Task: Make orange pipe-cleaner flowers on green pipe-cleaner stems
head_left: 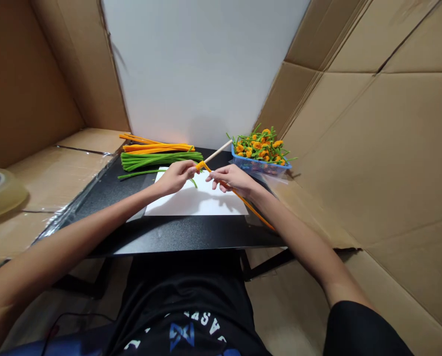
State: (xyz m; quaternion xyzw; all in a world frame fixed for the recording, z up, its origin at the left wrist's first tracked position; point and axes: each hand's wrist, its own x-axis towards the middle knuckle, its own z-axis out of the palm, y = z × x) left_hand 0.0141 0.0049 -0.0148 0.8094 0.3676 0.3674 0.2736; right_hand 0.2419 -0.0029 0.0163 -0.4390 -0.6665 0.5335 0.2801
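Observation:
My left hand [177,176] grips a pale wooden stick [218,151] near its lower end, where turns of orange pipe cleaner are wrapped round it. The stick slants up and to the right. Pinched in my right hand [232,179] is the loose length of that orange pipe cleaner [256,212], which trails down right past the wrist. Both hands are above a white sheet of paper [198,206]. A green pipe cleaner [193,183] shows partly below my left hand; the rest of it is hidden.
Bundles of green pipe cleaners [150,160] and orange pipe cleaners [157,147] lie at the back left of the black table [161,233]. At the back right, a blue basket [263,166] holds several orange-and-green pieces. Cardboard walls stand on both sides; a tape roll [15,195] lies far left.

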